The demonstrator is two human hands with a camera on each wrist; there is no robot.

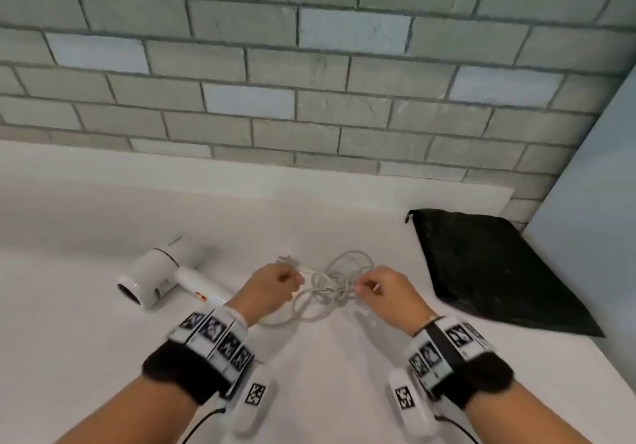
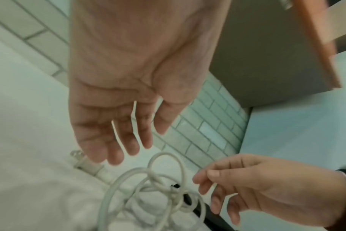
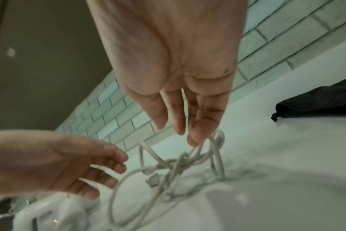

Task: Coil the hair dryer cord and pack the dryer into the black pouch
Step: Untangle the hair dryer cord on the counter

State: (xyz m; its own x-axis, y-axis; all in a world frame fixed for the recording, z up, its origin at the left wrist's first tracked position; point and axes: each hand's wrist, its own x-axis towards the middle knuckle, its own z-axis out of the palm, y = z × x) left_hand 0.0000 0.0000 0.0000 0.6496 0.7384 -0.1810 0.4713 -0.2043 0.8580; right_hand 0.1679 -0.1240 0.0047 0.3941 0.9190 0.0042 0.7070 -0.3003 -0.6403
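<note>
A white counter (image 1: pixel 103 357) runs under a wall of grey-green brick tiles (image 1: pixel 309 65). On its right side lies the black pouch (image 1: pixel 495 268), a flat, soft, slightly crinkled bag with its narrow end toward the wall and its broad end toward the person, just beside the right hand and apart from it. On the left lies the hair dryer (image 1: pixel 161 273), smooth glossy white plastic, on its side: the round barrel's open end faces left and toward the person, and the straight handle runs right, ending just behind the left wrist. The left hand (image 1: pixel 272 288) and the right hand (image 1: pixel 385 292) hover close together over the middle, with the cord (image 1: pixel 327 292) between them. The cord is a thin, rounded white cable heaped in loose, tangled loops on the counter. In the right wrist view, the right fingertips (image 3: pixel 196 137) touch one raised loop; whether they pinch it cannot be told. In the left wrist view, the left fingers (image 2: pixel 117 140) hang straight and relaxed just above the plug (image 2: pixel 83 162), gripping nothing.
</note>
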